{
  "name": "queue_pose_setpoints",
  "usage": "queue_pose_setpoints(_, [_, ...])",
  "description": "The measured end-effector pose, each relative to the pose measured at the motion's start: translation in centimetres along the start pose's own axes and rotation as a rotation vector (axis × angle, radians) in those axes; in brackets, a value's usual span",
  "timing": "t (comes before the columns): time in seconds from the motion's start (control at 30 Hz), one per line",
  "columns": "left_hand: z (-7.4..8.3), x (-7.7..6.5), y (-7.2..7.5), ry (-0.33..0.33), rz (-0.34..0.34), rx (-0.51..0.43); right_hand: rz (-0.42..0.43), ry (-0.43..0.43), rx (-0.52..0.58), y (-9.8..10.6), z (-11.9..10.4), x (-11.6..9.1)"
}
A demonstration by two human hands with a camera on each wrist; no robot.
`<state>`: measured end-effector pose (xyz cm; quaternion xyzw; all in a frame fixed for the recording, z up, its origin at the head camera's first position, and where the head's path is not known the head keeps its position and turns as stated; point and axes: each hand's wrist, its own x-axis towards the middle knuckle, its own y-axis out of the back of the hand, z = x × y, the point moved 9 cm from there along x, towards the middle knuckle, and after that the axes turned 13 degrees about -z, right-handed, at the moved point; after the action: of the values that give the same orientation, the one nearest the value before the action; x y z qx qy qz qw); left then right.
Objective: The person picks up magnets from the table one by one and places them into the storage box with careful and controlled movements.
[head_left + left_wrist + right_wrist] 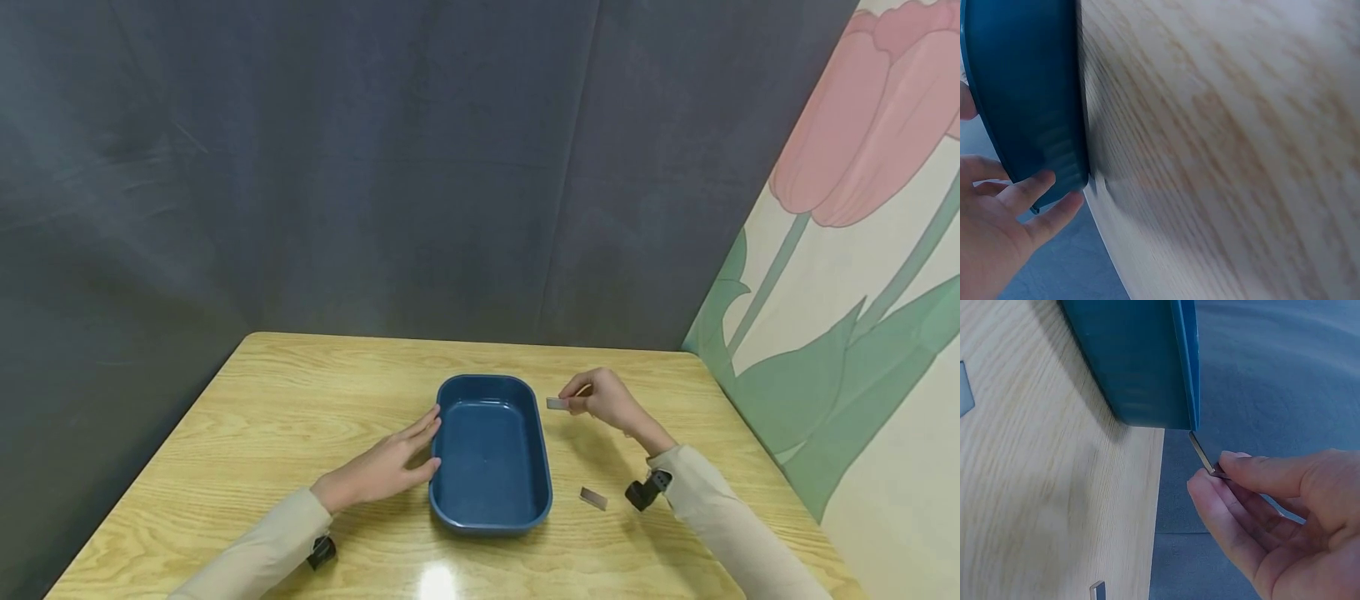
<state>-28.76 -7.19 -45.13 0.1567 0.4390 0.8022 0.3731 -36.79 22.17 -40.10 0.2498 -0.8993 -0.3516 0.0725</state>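
A deep blue rectangular tray [491, 467] with rounded corners sits on the wooden table, its floor bare. My left hand [390, 462] rests its spread fingertips against the tray's left side; the left wrist view shows those fingers [1029, 190] lying along the outer wall. Just past the tray's right rim, my right hand [603, 400] pinches a small grey metal strip [557, 403] between thumb and fingertips. Seen edge-on from the right wrist, this strip [1202, 453] appears bent at the gripped end and is raised above the table.
A similar metal strip [593, 498] lies on the table right of the tray. Another small metal piece [1099, 590] shows at the bottom of the right wrist view. Behind the table [322, 375] hangs a dark curtain [390, 167]; a tulip-painted wall [847, 292] stands at the right.
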Motion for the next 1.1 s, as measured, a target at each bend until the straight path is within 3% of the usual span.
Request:
queue_pose_setpoints(0.53, [-0.1, 0.1, 0.0, 0.005, -0.007, 0.012, 0.014, 0.004, 0.002, 0.0, -1.2, 0.4])
queue_pose_setpoints(0.8, [-0.1, 0.1, -0.1, 0.015, -0.01, 0.003, 0.015, 0.016, 0.108, -0.5, -2.1, 0.9])
queue_pose_setpoints(1.1, [-0.1, 0.1, -0.1, 0.015, -0.01, -0.001, 0.017, -0.065, 0.204, -1.1, -2.6, 1.4])
